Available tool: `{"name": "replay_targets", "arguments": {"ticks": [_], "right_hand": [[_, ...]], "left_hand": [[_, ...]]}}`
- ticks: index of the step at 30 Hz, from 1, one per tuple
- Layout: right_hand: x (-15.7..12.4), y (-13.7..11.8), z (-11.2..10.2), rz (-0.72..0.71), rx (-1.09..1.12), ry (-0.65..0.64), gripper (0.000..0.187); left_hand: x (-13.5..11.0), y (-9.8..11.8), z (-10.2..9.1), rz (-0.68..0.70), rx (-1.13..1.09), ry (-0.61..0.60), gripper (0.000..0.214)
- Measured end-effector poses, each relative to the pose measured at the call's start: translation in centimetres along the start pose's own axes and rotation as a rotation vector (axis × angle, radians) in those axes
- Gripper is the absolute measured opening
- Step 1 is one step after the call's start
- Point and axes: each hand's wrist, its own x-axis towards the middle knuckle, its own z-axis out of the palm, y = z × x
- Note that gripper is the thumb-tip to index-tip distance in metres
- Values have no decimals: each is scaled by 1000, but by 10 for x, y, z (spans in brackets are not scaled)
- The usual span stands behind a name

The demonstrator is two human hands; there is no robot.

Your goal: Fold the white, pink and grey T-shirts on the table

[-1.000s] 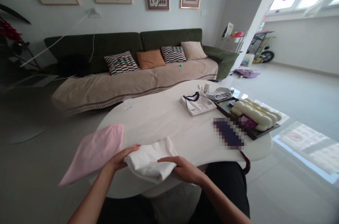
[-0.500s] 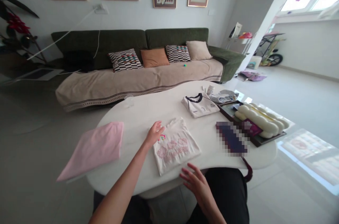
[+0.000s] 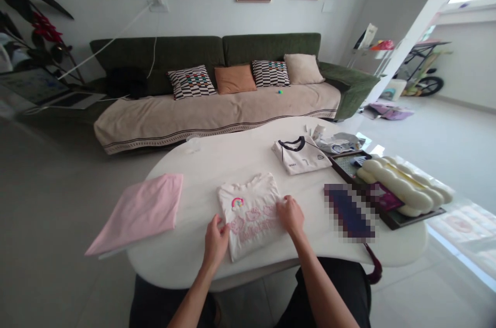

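A folded white shirt with a rainbow and pink print (image 3: 250, 209) lies flat near the front edge of the white oval table (image 3: 232, 162). My left hand (image 3: 215, 241) rests on its left edge, fingers curled onto the cloth. On the shirt's right edge sits my right hand (image 3: 290, 214), pressing down. A folded pink cloth (image 3: 141, 212) lies to the left, hanging partly over the table's rim. A folded white shirt with a dark collar (image 3: 300, 155) sits farther back on the right.
A dark tray (image 3: 391, 214) with a cream ribbed cushion-like object (image 3: 403, 186) stands at the table's right end, beside a blurred dark item (image 3: 349, 212) and small packets (image 3: 337, 142). A green sofa (image 3: 232, 85) with pillows stands behind.
The white shirt was held bundled in both hands, then laid flat with the print up. Both hands have since come down onto its left and right edges.
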Motion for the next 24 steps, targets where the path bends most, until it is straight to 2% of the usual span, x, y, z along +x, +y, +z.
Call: {"name": "replay_targets", "arguments": {"ticks": [3,7,9,12,14,16,19,21,24], "right_hand": [[1,-2,8,-1,-23,-51,31],[1,14,-8,-49,12,-156,14],[-3,27,-20,-69,56,-202,13],[-17,48,-34,-78,131,-256,14],[-27,61,-40,-37,209,-327,19],[-35,70,-43,74,361,-447,28],[-37,74,-48,213,602,-608,37],[-32,70,-51,193,668,-633,40],[-16,62,-60,114,723,-638,42]], "left_hand": [[14,7,4,-61,-122,-107,47],[16,18,0,-160,-332,-251,42],[6,24,-8,-223,-453,-377,44],[-19,29,-19,-376,-623,-593,63],[-34,27,-20,-475,-676,-669,75],[-44,21,-16,-517,-666,-657,81],[-48,18,-4,-442,-599,-552,82],[-44,24,4,-344,-574,-521,76],[-34,47,14,-280,-595,-558,68]]}}
